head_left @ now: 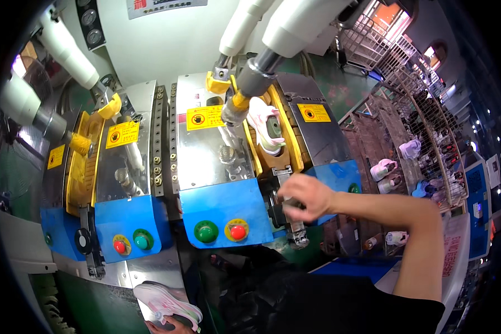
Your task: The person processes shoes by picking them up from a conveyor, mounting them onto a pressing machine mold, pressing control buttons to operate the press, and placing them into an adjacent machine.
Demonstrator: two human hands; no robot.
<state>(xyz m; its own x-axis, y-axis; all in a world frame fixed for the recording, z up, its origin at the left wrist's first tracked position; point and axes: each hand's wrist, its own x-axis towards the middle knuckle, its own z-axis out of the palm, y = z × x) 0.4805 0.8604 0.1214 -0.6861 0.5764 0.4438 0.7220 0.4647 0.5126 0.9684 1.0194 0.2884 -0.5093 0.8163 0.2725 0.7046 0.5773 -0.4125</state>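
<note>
At the lower edge, the left hand (175, 327) grips a pale pink-and-white shoe (164, 303). The right hand (307, 197), fingers bent, is over a metal bar (296, 234) at the front of a machine; whether it touches is unclear. Just behind, another pink-and-white shoe (257, 115) sits on a green last (273, 127) inside a yellow cradle (290, 129). Blue panels (222, 200) carry red and green buttons. To the right, more shoes (383, 168) stand on a wooden rack (367, 133).
</note>
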